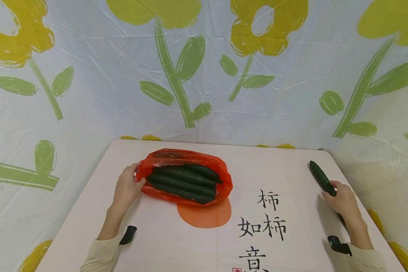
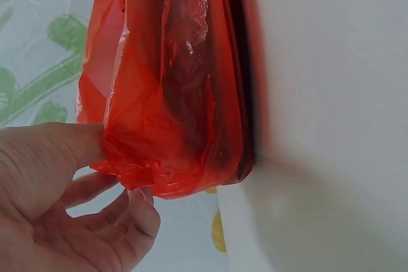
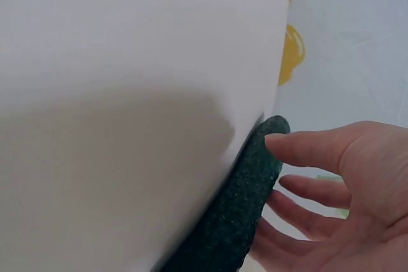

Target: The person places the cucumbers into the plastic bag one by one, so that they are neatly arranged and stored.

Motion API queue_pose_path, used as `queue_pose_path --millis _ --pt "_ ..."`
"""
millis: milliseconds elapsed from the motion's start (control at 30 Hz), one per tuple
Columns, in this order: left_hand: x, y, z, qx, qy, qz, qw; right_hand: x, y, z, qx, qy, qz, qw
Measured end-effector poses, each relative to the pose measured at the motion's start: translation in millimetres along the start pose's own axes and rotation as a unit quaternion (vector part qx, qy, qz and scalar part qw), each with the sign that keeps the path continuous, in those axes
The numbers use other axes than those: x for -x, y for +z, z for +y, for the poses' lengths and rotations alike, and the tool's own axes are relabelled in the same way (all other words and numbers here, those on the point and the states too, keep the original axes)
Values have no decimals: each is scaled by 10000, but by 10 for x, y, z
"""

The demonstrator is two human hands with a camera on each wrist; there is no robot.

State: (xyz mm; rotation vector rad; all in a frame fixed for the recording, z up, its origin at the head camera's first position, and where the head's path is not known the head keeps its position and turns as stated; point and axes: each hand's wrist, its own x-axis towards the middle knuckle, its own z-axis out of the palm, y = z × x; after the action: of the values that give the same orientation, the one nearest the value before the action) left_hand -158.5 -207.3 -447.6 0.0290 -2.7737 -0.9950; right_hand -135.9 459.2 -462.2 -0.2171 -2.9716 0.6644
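Note:
A red plastic bag (image 1: 226, 172) lies on its side at the table's back left, with several dark green cucumbers (image 1: 183, 181) showing through its open mouth. The left hand (image 1: 129, 183) pinches the bag's left end. In the left wrist view, the thumb (image 2: 86, 141) presses on the gathered red film and the other fingers bend beneath it. Over at the right edge, the right hand (image 1: 343, 198) holds a single cucumber (image 1: 317, 173) that lies slanted on the table. The right wrist view has the thumb (image 3: 306, 148) on this cucumber near one end, with the fingertips along its other side.
The pale table cover (image 1: 156, 234) bears a printed orange circle (image 1: 204, 217) and black characters (image 1: 268, 200). A white cloth with flowers (image 1: 207, 94) hangs behind and beside the table. A dark strap (image 1: 127, 235) is near the left sleeve, another (image 1: 338, 245) near the right.

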Motion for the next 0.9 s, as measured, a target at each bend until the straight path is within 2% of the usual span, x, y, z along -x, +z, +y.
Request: queue_pose_path --millis 533,733,900 --pt "-65 56 -97 -32 113 -102 9999 -61 -18 24 172 416 -172 9988" --pt "-69 56 -100 23 91 -253 9996 -85 26 74 167 555 -5 9983" --pt "-68 53 -97 113 125 -222 9996 -113 55 108 185 567 88 9982"
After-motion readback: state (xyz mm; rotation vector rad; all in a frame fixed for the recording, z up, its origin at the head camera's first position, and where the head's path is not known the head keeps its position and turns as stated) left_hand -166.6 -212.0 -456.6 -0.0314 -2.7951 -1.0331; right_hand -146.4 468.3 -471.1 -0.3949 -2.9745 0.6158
